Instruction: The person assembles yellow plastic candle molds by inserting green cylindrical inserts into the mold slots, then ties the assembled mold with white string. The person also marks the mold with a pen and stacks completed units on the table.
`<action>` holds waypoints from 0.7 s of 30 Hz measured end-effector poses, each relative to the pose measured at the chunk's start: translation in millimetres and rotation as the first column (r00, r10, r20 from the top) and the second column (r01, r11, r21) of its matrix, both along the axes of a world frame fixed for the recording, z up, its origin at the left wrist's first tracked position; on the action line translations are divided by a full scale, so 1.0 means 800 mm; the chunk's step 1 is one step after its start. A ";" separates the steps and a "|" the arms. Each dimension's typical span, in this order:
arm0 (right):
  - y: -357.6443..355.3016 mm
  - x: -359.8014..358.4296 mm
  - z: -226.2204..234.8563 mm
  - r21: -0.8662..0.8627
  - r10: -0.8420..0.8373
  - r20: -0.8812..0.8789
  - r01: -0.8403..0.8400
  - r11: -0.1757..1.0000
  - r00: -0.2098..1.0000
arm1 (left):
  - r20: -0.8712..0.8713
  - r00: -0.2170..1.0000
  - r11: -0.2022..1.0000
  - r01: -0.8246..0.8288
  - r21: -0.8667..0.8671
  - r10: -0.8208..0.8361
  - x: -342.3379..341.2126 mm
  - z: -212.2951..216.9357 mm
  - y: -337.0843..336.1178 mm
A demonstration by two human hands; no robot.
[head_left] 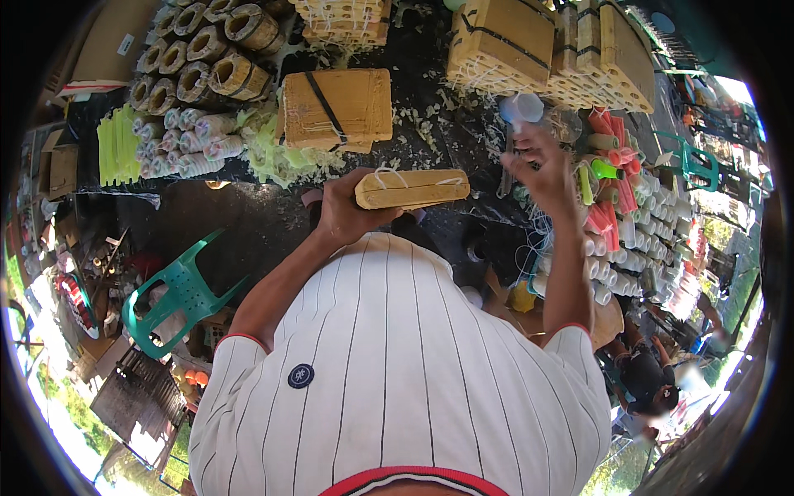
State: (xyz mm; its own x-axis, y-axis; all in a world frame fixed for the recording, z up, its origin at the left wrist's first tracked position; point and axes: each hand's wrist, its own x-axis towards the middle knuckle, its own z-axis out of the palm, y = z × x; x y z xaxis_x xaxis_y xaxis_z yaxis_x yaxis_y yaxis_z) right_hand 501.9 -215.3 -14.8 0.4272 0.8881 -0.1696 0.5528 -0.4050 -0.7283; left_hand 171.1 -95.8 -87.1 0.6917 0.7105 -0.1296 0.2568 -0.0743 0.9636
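My left hand [343, 205] grips one end of a pale wooden block [413, 190], held level in front of my chest, with loops of white string on its upper side. Raised to the right, my right hand [542, 165] has its fingers apart and slightly bent, a little blurred, with nothing visible in them. Just beyond its fingertips is a translucent bluish plastic cup [521, 108]; whether they touch I cannot tell. A narrow metal tool [506, 165] lies at the table edge beside that hand. Past the held block sits a larger wooden block [335, 107] with a black band.
Banded wooden blocks with holes [504, 45] stand at the back right. Hollow brown tubes [194, 78], wrapped rolls [190, 140] and pale green shreds [285, 153] lie left. White rolls [637, 240] crowd the right. A green chair [178, 298] stands lower left; people [649, 372] are lower right.
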 end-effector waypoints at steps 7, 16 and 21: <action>-0.056 -0.170 -0.035 0.323 -0.167 0.114 0.123 0.938 0.979 | -0.060 0.997 0.995 0.052 0.088 -0.047 0.022 0.024 0.005; -0.060 -0.181 -0.075 0.413 -0.295 0.317 0.149 0.899 0.901 | -0.097 0.993 0.997 0.069 0.035 -0.065 0.030 0.026 0.000; -0.070 -0.176 -0.071 0.473 -0.188 -0.030 0.180 0.863 0.982 | -0.097 0.993 0.997 0.065 0.049 -0.060 0.025 0.025 -0.003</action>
State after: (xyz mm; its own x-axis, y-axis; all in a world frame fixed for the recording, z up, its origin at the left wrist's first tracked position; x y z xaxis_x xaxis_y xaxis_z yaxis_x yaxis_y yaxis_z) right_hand 360.9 -271.1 -71.6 0.5897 0.7655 0.2573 0.5154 -0.1114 -0.8497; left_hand 190.9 -97.9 -67.5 0.7214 0.6736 -0.1607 0.3402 -0.1426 0.9295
